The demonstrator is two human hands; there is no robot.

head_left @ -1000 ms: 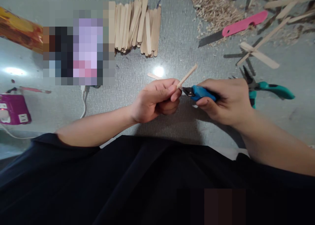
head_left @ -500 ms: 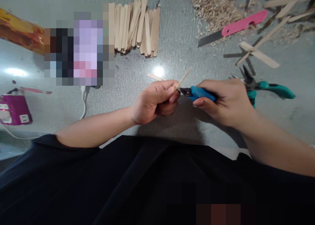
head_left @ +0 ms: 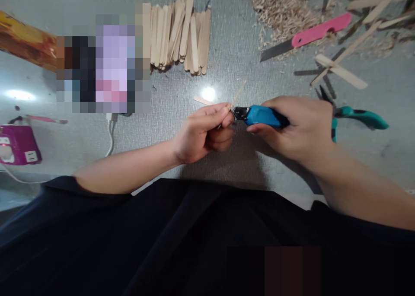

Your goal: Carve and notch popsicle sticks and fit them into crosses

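My left hand (head_left: 205,132) is closed, thumb and forefinger pinching a thin wooden stick (head_left: 239,93) whose narrow end points up and away to the right. Wrapped around the blue handles of a pair of nippers (head_left: 261,115) is my right hand (head_left: 301,125). The black jaws of the nippers are at the stick, right beside my left fingertips; whether they are closed on the wood I cannot tell. Behind my left hand shows the end of a flat wooden stick (head_left: 202,100); its other end is hidden.
Flat craft sticks (head_left: 177,34) lie in a row at the back. Farther right are a pile of wood shavings (head_left: 280,11), a pink-handled blade (head_left: 319,30), crossed sticks (head_left: 346,75) and green-handled pliers (head_left: 363,116). A purple power socket (head_left: 21,144) stands at the left.
The nippers have turned in my right hand and moved slightly left, closer to my left fingertips. The stick's free end has shifted a little left and up.
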